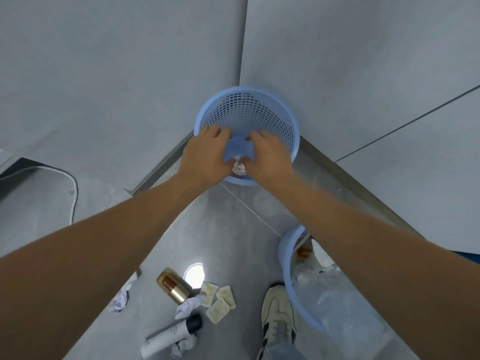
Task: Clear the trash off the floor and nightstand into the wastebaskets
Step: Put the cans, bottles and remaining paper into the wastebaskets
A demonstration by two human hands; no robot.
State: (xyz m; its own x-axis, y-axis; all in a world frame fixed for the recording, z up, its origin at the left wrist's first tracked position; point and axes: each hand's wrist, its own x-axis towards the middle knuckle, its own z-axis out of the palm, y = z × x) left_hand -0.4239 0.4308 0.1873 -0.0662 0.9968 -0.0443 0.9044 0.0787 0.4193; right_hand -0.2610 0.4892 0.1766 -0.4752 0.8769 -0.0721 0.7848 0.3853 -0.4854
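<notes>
A blue mesh wastebasket [249,105] stands on the floor in the corner of two grey walls. My left hand [205,154] and my right hand [270,157] both hover over its near rim, fingers curled down. Between my thumbs sits a small round whitish object with a red lower part [239,168]; whether either hand grips it is unclear. On the floor behind lie a gold can [172,285], a white bottle with a black cap [168,337], square beige packets [218,301] and crumpled papers [119,298].
A second blue wastebasket [288,281], holding clear plastic and paper trash, stands at the lower right under my right forearm. My shoe [278,315] is beside it. A grey cable [74,188] runs along the wall at the left, beside a dark object [15,172].
</notes>
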